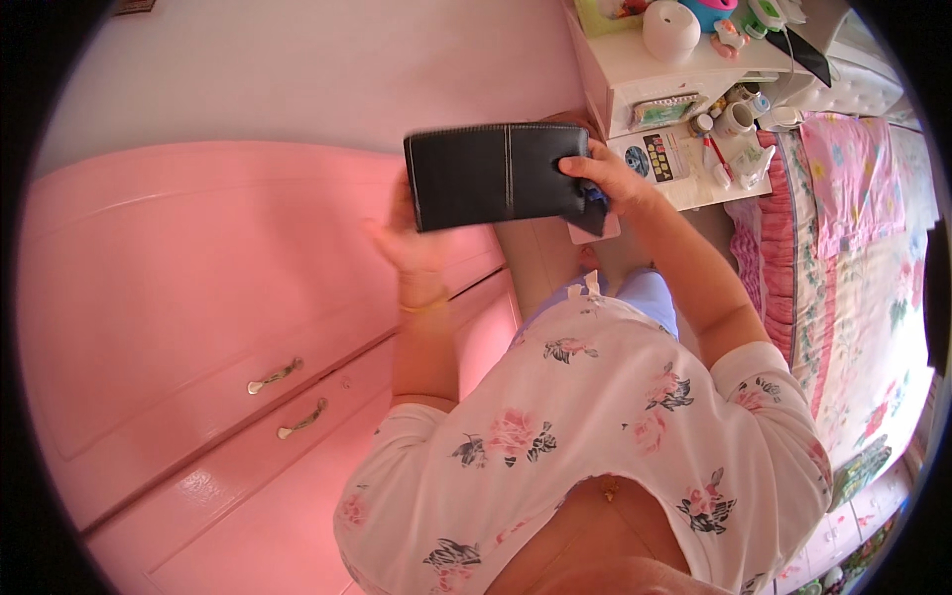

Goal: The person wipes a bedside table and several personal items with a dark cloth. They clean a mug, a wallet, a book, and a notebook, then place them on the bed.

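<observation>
A black rectangular case (465,178) with pale stitching, leather-like, is held up in front of me, above the floor. My right hand (606,175) grips its right end, thumb on the face toward me and fingers hidden behind. A dark blue cloth or flap (591,212) hangs at that same end. My left hand (416,230) is at the case's left edge, blurred, with the thumb apart and some fingers hidden behind the case; whether it grips the case is unclear.
A pink wardrobe (223,245) with metal handles fills the left side. At the upper right stands a white cabinet (692,197) bearing jars, a white humidifier-like device (671,31) and small items. A bed with a floral cover (855,312) lies to the right.
</observation>
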{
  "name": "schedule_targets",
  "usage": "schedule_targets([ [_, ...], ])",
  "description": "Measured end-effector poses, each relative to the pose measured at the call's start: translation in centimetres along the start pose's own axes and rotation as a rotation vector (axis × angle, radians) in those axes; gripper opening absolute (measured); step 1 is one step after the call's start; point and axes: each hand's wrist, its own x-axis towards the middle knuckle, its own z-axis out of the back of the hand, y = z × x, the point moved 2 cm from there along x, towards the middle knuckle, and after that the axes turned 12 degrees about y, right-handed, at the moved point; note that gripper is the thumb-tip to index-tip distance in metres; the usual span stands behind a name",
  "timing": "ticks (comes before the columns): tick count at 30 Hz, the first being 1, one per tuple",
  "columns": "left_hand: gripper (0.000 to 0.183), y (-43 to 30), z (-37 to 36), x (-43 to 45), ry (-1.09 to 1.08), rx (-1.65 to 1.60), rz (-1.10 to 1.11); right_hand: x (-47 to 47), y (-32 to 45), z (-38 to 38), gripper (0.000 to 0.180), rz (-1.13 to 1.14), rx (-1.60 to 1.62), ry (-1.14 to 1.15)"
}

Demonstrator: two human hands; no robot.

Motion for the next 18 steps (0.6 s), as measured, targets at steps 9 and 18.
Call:
schedule_targets([
  [9,0.038,1.6,1.5,1.5,0.308,0.902,1.000,2.2,1.0,0.7,0.046,-0.140,-0.786,0.181],
  [18,0.037,5.3,1.3,0.2,-0.171,0.515,0.527,-0.4,0.3,-6.8,0.044,0.731,-1.716,-0.428],
])
